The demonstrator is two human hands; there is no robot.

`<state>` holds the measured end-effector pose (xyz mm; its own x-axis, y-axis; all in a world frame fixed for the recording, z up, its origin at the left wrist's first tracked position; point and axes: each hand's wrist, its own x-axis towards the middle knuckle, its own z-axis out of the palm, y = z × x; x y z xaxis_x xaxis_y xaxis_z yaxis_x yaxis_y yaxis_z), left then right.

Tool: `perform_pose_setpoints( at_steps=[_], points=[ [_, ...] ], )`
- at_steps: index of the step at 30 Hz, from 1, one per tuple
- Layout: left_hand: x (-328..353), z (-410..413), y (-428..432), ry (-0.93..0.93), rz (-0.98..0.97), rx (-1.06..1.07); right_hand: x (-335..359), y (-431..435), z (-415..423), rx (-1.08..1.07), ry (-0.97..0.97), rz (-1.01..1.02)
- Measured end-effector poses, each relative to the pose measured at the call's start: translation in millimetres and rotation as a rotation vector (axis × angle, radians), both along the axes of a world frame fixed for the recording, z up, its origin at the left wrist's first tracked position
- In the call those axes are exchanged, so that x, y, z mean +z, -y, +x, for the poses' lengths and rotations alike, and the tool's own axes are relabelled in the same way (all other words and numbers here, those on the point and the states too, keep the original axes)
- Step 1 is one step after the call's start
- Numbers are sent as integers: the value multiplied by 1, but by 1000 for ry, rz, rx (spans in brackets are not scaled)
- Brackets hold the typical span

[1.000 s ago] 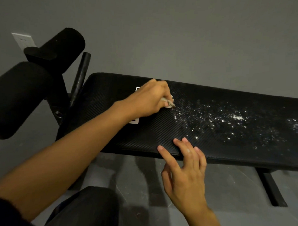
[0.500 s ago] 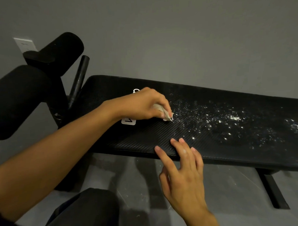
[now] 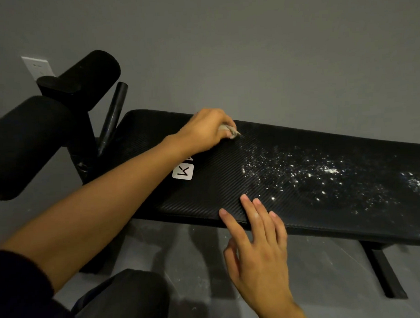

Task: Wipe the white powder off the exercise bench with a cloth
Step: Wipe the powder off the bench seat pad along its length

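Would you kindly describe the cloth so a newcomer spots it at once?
Find the long black bench by the grey wall. Near its far edge, the left hand grips the crumpled cloth. It is beige, unlike the scattered white powder.

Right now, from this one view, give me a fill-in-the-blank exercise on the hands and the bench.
The left hand grips a crumpled ____.
The right hand rests straight fingers on the ____.
The white powder lies to the ____ of the left hand.
Missing: cloth; bench; right.
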<state>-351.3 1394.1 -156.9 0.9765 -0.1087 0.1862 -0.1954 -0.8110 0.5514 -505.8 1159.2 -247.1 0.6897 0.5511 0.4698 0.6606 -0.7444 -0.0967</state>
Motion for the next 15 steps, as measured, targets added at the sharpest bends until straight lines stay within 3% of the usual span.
perform_pose_setpoints(
  at_steps=[2,6,11,15],
  points=[
    [0,12,-4,5,25,45,-1,0,1,4,5,10],
    [-2,4,-7,-91,2,-169,-3,0,2,13,26,34],
    [-3,26,-5,-5,18,15,-6,-1,3,16,38,54],
    [0,28,-7,-74,-1,-113,-7,-1,3,20,55,69]
  ],
)
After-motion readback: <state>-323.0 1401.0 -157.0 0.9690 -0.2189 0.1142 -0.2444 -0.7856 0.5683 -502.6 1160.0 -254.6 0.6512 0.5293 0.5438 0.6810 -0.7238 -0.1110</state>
